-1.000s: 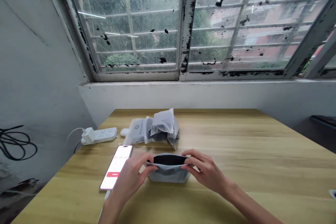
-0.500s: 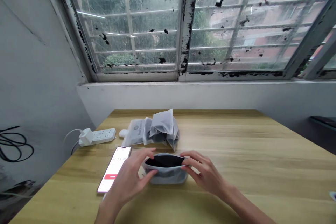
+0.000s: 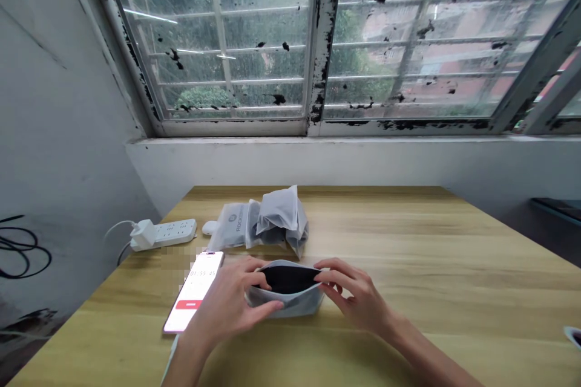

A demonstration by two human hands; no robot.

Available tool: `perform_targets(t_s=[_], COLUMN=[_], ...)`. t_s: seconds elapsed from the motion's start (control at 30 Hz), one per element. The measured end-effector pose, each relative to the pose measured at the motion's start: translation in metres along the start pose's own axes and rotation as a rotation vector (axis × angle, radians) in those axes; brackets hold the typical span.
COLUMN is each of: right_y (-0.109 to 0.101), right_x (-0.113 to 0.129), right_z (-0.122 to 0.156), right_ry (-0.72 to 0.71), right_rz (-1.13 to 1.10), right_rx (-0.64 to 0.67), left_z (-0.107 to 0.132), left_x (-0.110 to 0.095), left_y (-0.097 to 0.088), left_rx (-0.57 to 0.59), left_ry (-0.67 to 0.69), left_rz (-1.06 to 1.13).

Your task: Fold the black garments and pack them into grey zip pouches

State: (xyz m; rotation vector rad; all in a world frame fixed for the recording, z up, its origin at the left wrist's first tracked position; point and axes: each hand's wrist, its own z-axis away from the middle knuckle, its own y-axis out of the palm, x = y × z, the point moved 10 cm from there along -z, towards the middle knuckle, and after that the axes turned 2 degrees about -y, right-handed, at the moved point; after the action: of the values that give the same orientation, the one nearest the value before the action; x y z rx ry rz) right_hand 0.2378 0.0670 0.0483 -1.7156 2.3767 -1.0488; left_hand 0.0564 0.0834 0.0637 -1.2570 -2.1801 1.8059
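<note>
A frosted grey zip bag point(image 3: 290, 301) with something black inside stands on the wooden table point(image 3: 431, 266) in front of me. My left hand point(image 3: 231, 308) pinches the bag's left end, thumb on the near side and fingers over the open top. At the right end of the bag's mouth, my right hand point(image 3: 358, 299) grips the rim between thumb and fingers. The top of the bag is held apart, showing the black content point(image 3: 288, 278).
A pile of similar frosted bags point(image 3: 267, 225) lies behind. A phone point(image 3: 195, 291) with a lit timer screen lies to the left, a white power strip point(image 3: 166, 232) and a small white object point(image 3: 209, 227) further back. Wall and window sill close off the far side.
My left hand has slid further along the front of the bag, its thumb now low on the near face. The view has shifted slightly; the bag stays where it was.
</note>
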Motion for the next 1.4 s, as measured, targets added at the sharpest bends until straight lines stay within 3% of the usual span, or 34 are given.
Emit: perform_targets(t_s=[0.1,0.23,0.37,0.53,0.73,1.1,1.23,1.4], right_y=[-0.005,-0.013,-0.008,-0.005,0.002,0.001,0.000,-0.001], right_x=[-0.002,-0.024,-0.039,-0.042,-0.042,-0.048,-0.047,-0.043], right_z=[0.000,0.004,0.006,0.005,0.005,0.006,0.006,0.005], right_ry=[0.036,0.265,0.412,0.443,0.487,0.502,0.502,0.489], right_rz=[-0.063,-0.226,-0.296,-0.285,-0.268,-0.298,-0.280,-0.267], right_rx=[-0.054,-0.186,-0.154,-0.132,-0.138,-0.172,-0.170,-0.172], left_z=[-0.001,-0.005,-0.008,-0.005,-0.007,-0.010,-0.016,-0.024], left_x=[0.005,0.016,0.026,0.038,0.033,0.040,0.030,0.005], left_y=[0.002,0.005,0.008,0.006,0.014,0.015,0.011,0.005], left_rx=[-0.021,-0.059,-0.054,-0.097,-0.054,-0.104,-0.047,-0.054], left_ry=[-0.021,-0.068,-0.160,-0.302,-0.334,-0.395,-0.379,-0.227], left_rz=[0.030,0.033,-0.020,0.121,0.190,0.283,0.164,0.088])
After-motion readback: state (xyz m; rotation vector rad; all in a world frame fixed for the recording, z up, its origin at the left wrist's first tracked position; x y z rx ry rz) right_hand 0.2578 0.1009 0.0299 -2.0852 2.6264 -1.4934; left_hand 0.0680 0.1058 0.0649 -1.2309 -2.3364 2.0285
